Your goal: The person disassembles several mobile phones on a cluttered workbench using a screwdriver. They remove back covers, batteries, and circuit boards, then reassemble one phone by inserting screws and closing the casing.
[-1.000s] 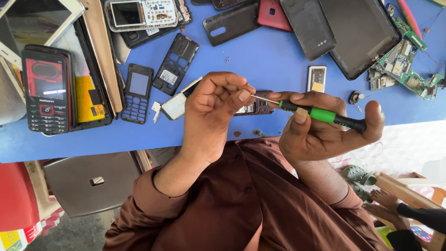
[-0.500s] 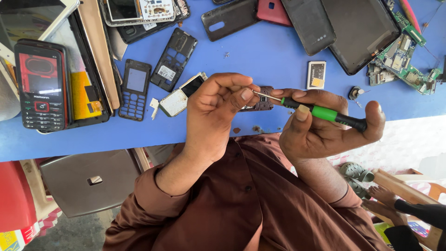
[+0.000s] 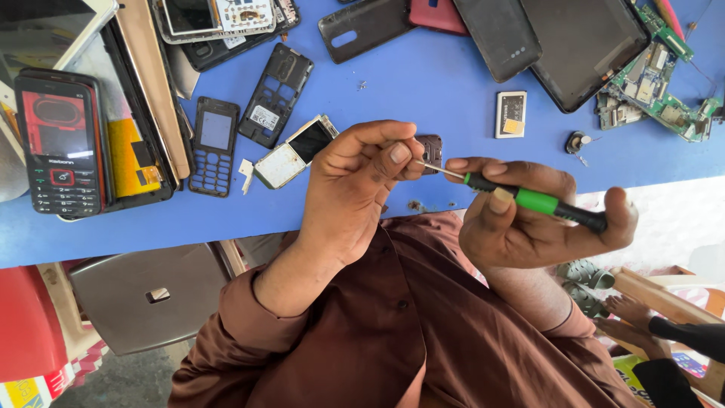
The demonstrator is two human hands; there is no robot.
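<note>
Screwdriver tip meets a small phone part pinched over the near table edge.

Left hand (image 3: 355, 189) fingers pinch the dark part (image 3: 430, 149); right hand (image 3: 521, 219) wraps the green-handled screwdriver (image 3: 540, 202). Phone shells lie stripped on the blue table (image 3: 423, 83); this piece looks unfinished.

A blue worktable (image 3: 423, 83) spans the upper view in even daylight, with a grey metal stool (image 3: 143, 298) and a red plastic seat (image 3: 26, 325) below its edge, and pale floor (image 3: 664, 219) at right.
</note>
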